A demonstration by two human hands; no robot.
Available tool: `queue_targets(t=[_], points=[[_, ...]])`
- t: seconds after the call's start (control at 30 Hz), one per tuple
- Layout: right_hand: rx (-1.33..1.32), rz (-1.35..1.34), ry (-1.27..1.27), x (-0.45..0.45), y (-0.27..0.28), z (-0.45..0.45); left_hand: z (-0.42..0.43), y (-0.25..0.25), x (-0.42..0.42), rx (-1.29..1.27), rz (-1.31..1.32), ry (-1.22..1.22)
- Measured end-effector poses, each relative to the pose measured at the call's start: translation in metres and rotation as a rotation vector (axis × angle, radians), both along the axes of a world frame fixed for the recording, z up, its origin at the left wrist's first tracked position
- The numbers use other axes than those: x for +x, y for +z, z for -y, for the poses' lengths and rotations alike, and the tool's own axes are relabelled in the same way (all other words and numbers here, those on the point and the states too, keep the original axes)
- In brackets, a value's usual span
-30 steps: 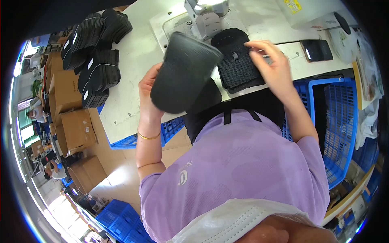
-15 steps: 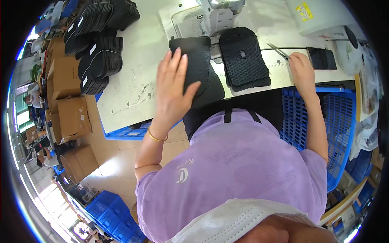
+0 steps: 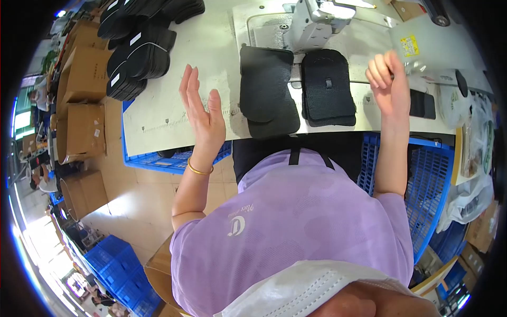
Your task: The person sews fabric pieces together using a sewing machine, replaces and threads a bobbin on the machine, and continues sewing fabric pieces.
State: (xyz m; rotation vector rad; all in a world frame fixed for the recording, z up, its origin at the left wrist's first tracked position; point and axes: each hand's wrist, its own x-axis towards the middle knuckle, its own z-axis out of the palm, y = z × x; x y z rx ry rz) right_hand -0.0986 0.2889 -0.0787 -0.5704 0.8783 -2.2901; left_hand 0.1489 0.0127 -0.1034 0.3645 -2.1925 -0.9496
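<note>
My left hand [image 3: 205, 119] is open, fingers extended, over the table's front edge to the left of the dark pieces and apart from them. Two black flat pieces with rounded ends [image 3: 266, 87] lie overlapped in front of the machine. Beside them on the right is a small stack of black mesh pieces [image 3: 328, 90] with a little tab in the middle. My right hand [image 3: 390, 84] is raised right of that stack, fingers curled round small metal thread snips [image 3: 416, 67], which are mostly hidden and blurred.
A sewing machine head [image 3: 317, 26] stands behind the pieces. Tied bundles of black pieces [image 3: 142, 55] sit at the table's left. A phone [image 3: 422, 104] lies at the right. Blue crates [image 3: 430, 174] stand below the table; cardboard boxes [image 3: 82, 132] are on the floor at left.
My left hand has lifted off the black pieces and moved left. My right hand has risen from the table with the snips, its fingers turned up. The view has shifted slightly.
</note>
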Motion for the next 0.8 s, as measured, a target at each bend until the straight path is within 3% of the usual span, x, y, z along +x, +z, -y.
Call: queue_targets(t=[0.07,0.13,0.2,0.47,0.57,0.67,0.8], points=[[0.039,-0.146,-0.003,-0.007,0.019,0.019,-0.002,-0.004,0.006,-0.017,0.014,0.052],[0.329,-0.224,-0.249,0.003,0.053,0.043,-0.004,-0.008,0.015,-0.131,0.106,0.086],[0.341,-0.192,-0.204,0.001,0.059,0.051,-0.017,-0.013,0.014,-0.042,0.06,0.092],[0.226,-0.283,-0.181,0.002,0.056,0.043,-0.035,0.001,0.011,-0.258,-0.133,-0.052],[0.359,-0.639,-0.415,0.004,0.065,0.048,-0.036,0.002,0.006,-0.284,-0.161,-0.07],[0.53,-1.002,-0.533,-0.019,0.041,0.043,-0.036,0.005,0.002,-0.284,-0.167,-0.068],[0.667,-1.117,-0.524,-0.028,0.039,0.055,-0.041,0.012,-0.004,-0.289,-0.218,-0.096]])
